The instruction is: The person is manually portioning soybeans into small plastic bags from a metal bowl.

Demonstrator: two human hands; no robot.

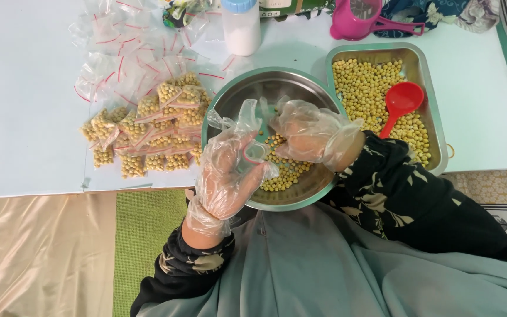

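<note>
Both my hands wear loose clear plastic gloves over a round steel bowl that holds a small heap of yellow beans. My left hand holds a small clear zip bag with a red strip at the bowl's near left rim. My right hand is closed over the beans in the bowl, close to the bag's mouth; what its fingers hold is hidden.
A pile of filled bean bags lies left of the bowl, with empty zip bags behind it. A rectangular steel tray of beans with a red scoop sits to the right. A white bottle and a pink cup stand at the back.
</note>
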